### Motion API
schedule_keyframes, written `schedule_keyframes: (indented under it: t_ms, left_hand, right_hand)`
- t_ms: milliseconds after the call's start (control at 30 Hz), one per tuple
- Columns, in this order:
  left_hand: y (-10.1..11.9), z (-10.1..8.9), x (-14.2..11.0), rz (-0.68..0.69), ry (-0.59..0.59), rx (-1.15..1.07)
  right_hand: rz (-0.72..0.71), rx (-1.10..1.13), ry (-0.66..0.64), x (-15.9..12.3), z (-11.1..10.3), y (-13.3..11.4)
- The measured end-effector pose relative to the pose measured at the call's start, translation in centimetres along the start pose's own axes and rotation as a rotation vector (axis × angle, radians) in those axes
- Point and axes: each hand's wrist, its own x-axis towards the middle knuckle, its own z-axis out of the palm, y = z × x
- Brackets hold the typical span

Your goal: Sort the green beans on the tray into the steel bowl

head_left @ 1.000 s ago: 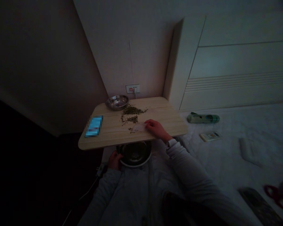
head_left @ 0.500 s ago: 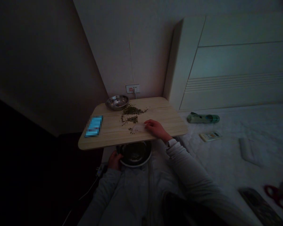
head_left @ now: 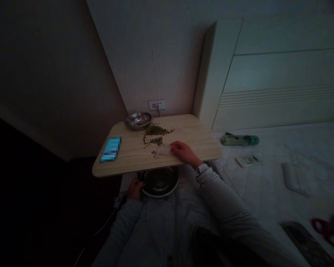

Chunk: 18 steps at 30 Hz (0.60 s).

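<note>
My right hand [head_left: 183, 151] is closed on a pale, see-through flat piece [head_left: 163, 150], perhaps plastic, resting on the wooden tabletop [head_left: 196, 133]. Beside that piece lie a few small green beans or grains [head_left: 153, 152]. Farther back, a larger scatter of the same beans [head_left: 156, 130] spreads over the wood. Below the table's near edge, my left hand [head_left: 135, 189] grips the left rim of a dark bowl with a pale rim [head_left: 159, 182] on my lap. Some small bits show faintly inside the bowl; its far side is hidden under the tabletop.
A shiny metal bowl [head_left: 139, 121] stands at the table's back left, and a lit phone [head_left: 110, 149] lies at its left. On the bed to the right are a green bottle [head_left: 240, 139], a light-coloured phone-like device [head_left: 249, 160] and red-handled scissors [head_left: 327, 233]. A wall socket [head_left: 156, 104] holds a plug.
</note>
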Motion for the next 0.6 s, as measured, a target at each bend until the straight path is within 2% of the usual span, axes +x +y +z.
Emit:
schedule_keyframes:
  t_ms: [167, 600]
  left_hand:
    - [0.1, 0.07, -0.05, -0.061, -0.025, -0.078]
    - [-0.26, -0.25, 0.43, -0.034, -0.028, -0.026]
  right_hand:
    - [-0.023, 0.03, -0.028, -0.04, 0.03, 0.18]
    - [-0.035, 0.076, -0.068, -0.01, 0.17, -0.02]
